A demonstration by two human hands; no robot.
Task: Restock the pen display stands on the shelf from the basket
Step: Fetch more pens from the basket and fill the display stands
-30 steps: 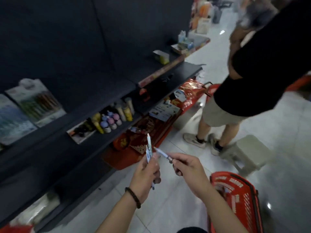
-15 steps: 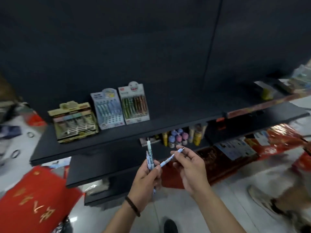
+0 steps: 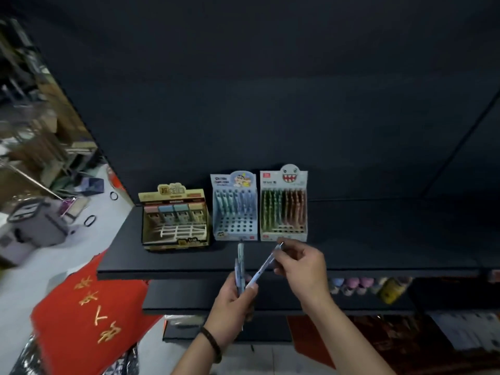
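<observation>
Pens: your left hand (image 3: 232, 301) grips a small upright bunch of pale-blue pens (image 3: 240, 262), count unclear, lower ends hidden by curled fingers | your right hand (image 3: 303, 269) pinches one slanted blue pen (image 3: 263, 266) near its upper end | Location: before the blue display stand (image 3: 235, 228) on the shelf (image 3: 378, 239).
</observation>
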